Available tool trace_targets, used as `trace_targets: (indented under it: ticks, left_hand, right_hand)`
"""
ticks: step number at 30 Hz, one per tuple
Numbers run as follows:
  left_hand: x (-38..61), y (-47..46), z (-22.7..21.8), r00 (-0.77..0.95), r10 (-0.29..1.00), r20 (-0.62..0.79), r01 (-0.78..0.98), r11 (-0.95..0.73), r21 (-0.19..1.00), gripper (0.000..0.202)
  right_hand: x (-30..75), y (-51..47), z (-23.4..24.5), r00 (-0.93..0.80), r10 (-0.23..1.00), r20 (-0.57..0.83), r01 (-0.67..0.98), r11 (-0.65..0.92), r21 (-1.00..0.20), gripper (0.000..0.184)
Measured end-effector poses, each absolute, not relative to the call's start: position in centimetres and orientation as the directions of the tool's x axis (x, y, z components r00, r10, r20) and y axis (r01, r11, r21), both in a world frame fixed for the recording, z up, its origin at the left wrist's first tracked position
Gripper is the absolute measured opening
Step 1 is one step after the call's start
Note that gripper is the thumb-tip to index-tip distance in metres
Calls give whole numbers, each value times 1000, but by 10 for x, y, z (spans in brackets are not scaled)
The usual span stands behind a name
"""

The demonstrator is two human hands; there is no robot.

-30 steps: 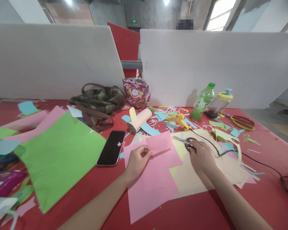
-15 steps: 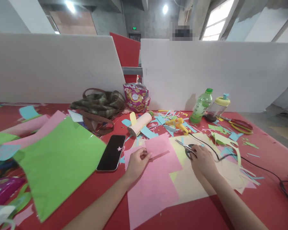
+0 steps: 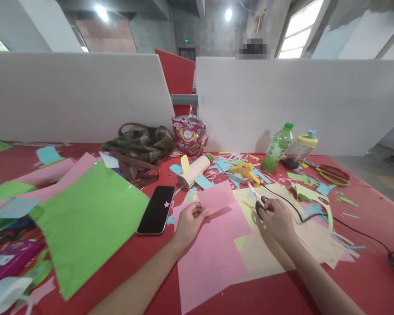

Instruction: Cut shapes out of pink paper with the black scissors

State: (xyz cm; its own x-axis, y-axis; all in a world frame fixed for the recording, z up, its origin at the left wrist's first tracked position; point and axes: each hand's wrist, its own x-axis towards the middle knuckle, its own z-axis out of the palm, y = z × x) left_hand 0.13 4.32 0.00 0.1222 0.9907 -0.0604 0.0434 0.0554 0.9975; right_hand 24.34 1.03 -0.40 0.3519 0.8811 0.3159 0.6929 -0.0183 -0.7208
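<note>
The pink sheet (image 3: 210,267) lies on the red tabletop (image 3: 164,282), and everything else is placed from it. Above its upper part, the left hand (image 3: 189,222) pinches a small pink slip (image 3: 218,197) between thumb and fingers; the slip is tipped up and throws a shadow on the sheet. To the right of the sheet, the right hand (image 3: 278,221) grips the scissors (image 3: 258,199) by their black handles, blades pointing away from the person, over cream paper (image 3: 256,264) that runs partly under the sheet. Just left of the sheet is the phone (image 3: 154,214), a pink star (image 3: 166,204) on its dark face, and farther left the green sheet (image 3: 92,227). Beyond the sheet's far edge lie the tube (image 3: 197,169) and, more to the right, the yellow glue gun (image 3: 244,169) among blue scraps, its black cord (image 3: 302,220) trailing off to the right of the sheet. The bottle (image 3: 277,148) and the jar (image 3: 298,151) stand beyond the sheet on its right; the snack pack (image 3: 188,134) stands well behind it.
</note>
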Motion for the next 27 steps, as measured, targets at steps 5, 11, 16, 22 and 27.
trace_targets:
  ticks: [5,11,16,22,27]
  left_hand:
    - [3,43,8,56,993,-107,-126,114,985,18]
    - [10,55,33,-4,998,-65,-222,63,973,18]
    - [19,68,57,-22,1000,-17,-281,10,960,20]
    - [18,68,74,82,997,9,-131,2,991,20]
    - [18,59,75,177,984,5,40,-12,999,13]
  right_hand:
    - [224,5,-6,333,923,196,383,57,-922,15]
    - [182,-9,7,195,973,124,109,104,-989,20]
    - [152,-15,14,32,998,54,-168,58,-984,19]
    - [141,-16,14,-92,996,2,-282,-24,-959,17]
    - [142,-16,7,-138,990,17,-307,-26,-951,22]
